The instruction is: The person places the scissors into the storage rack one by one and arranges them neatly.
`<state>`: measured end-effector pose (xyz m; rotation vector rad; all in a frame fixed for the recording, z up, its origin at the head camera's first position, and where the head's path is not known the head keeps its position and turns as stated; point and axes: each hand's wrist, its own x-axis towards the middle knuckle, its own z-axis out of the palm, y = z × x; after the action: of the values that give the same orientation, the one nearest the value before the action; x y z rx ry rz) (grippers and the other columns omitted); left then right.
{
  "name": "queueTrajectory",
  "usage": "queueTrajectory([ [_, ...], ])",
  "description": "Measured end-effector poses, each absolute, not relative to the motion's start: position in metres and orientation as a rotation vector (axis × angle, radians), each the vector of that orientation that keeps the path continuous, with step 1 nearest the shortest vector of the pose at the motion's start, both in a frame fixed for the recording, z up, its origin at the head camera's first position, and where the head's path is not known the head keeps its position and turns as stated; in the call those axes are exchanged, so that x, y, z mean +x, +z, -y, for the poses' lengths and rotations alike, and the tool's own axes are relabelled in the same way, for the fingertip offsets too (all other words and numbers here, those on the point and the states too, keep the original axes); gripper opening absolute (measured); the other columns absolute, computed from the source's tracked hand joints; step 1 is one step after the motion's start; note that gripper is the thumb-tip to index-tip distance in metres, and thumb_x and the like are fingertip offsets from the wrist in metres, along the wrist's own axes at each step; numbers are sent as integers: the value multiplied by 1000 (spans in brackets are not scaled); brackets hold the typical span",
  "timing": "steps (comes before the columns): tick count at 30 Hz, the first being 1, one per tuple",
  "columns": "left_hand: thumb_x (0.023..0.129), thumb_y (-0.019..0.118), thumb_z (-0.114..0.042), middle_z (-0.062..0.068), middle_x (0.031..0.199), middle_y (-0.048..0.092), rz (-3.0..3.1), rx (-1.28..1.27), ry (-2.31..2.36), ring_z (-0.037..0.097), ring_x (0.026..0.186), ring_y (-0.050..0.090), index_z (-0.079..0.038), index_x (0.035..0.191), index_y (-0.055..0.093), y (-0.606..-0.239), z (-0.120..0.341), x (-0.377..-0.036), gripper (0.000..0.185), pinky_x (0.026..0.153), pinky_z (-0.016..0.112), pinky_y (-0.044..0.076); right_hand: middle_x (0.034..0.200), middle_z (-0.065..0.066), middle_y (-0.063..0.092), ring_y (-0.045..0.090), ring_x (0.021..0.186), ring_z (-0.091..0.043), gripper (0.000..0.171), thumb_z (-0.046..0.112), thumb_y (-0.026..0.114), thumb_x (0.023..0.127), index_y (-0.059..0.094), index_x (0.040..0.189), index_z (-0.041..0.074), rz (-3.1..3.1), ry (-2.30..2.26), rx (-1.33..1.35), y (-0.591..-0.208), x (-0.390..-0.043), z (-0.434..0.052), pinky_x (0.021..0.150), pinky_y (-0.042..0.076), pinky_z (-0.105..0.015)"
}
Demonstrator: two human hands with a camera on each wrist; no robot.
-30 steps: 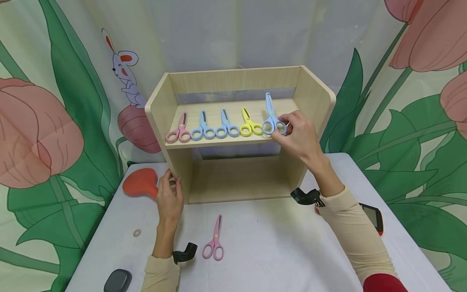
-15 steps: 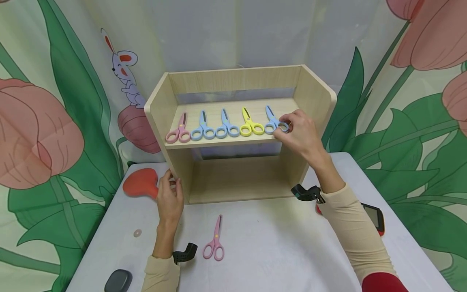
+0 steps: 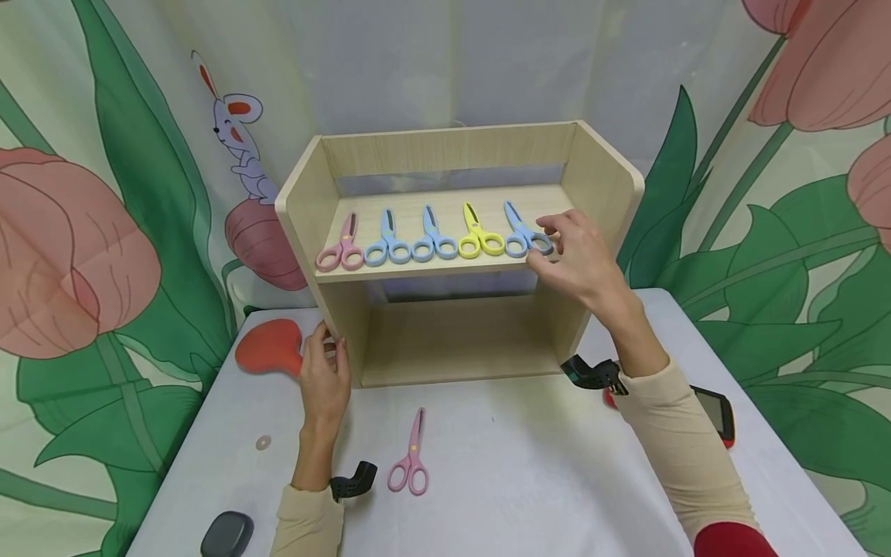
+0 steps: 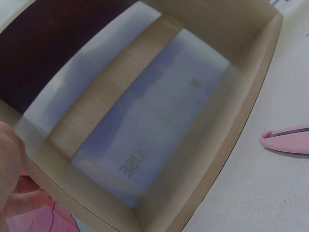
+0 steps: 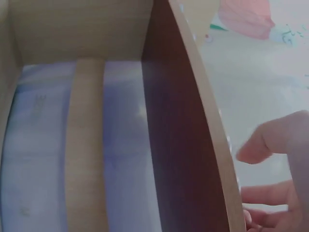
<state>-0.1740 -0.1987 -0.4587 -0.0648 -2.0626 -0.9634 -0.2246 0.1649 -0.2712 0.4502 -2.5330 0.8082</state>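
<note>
On the upper board of a wooden shelf [image 3: 452, 340] lies a row of scissors: pink scissors [image 3: 346, 241], two light blue pairs, yellow scissors [image 3: 476, 232] and, at the right end, blue scissors [image 3: 522, 230]. Beside this last pair is my right hand [image 3: 581, 259], thumb and fingers spread apart around its right handle loop, gripping nothing. My left hand [image 3: 325, 379] holds the shelf's left side panel low down, fingers on the outside and thumb at the front edge. Another pair of pink scissors [image 3: 414, 452] lies on the table in front of the shelf.
A red rounded object [image 3: 270, 346] lies left of the shelf, near my left hand. A small disc [image 3: 263, 442] and a dark grey rounded object [image 3: 227, 534] are on the table's left side. A dark-screened device [image 3: 717, 414] sits beyond my right sleeve.
My right hand has lowered the blue scissors onto the upper board at the row's right end and let go, fingers parting. My left hand stays on the side panel.
</note>
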Motion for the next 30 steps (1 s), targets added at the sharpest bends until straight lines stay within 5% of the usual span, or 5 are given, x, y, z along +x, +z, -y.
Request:
queueTrajectory([
  [11,96,63,-3,25,111,62,2069,-57,-947,36,91,69,3,134,51,-458,201,-174,40,71,51,63,100,-18,59,49,80,-25,38,14,69,80,65,112,-5,2086,959,628,-306,-190,-144,66,39,-25],
  [30,96,64,-4,25,110,62,2052,-64,-949,36,91,69,3,133,52,-458,199,-174,40,70,50,63,105,-2,59,61,93,-23,56,32,79,80,59,126,9,2473,1030,728,-442,-135,-69,79,55,-32],
])
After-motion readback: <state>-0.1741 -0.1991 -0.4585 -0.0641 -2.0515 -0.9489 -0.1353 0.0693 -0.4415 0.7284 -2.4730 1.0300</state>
